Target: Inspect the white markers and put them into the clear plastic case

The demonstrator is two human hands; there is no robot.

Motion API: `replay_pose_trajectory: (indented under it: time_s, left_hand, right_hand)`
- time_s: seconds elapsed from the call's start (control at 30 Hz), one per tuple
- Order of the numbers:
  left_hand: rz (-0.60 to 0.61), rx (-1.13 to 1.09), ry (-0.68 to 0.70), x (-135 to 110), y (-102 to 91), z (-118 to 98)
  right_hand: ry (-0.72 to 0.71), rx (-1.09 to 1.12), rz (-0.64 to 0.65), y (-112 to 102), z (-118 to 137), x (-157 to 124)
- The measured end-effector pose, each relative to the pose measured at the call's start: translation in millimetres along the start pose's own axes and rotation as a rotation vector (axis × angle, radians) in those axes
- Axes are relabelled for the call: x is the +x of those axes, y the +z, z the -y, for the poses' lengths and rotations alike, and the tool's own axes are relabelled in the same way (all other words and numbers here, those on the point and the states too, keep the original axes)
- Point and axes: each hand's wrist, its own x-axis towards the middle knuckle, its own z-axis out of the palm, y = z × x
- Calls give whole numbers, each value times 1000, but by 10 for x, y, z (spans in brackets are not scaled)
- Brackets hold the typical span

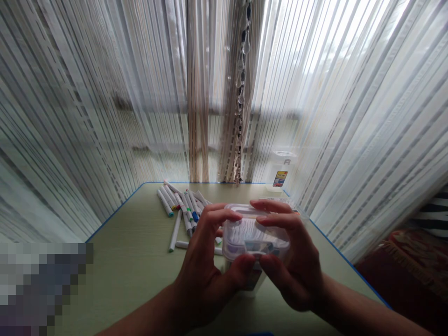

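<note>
Between my hands, over the near middle of the table, is a clear plastic box [257, 233] with a lid. Its contents show only dimly through the plastic. My left hand [213, 256] grips the box's left side, its fingers on the lid and its thumb at the front edge. On the other side, my right hand [294, 252] curls round the right part, fingertips on top and thumb at the front rim. Both thumbs nearly meet at the front. Just beyond my left hand lies a loose pile of white markers [187, 205] with coloured ends, partly hidden by that hand.
A clear container [282, 170] with a printed label stands at the table's back right corner. The pale green table [133, 261] has a blue edge. String curtains [157, 93] hang behind it, with a beaded strand [240, 93] in the middle. Patterned fabric [416, 256] lies at the right.
</note>
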Motion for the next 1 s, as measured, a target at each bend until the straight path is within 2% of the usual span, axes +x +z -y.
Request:
replay_pose_trajectory:
  time_s: [0.63,0.8,1.0]
  left_hand:
    - [-23,-79,-137,71,37,-50]
    - [-25,-64,-128,65,28,-46]
    - [-19,-1,-36,13,13,-17]
  right_hand:
    - [62,41,-21,9,-25,12]
    - [67,42,-26,25,-48,18]
    - [33,46,-15,7,-43,-5]
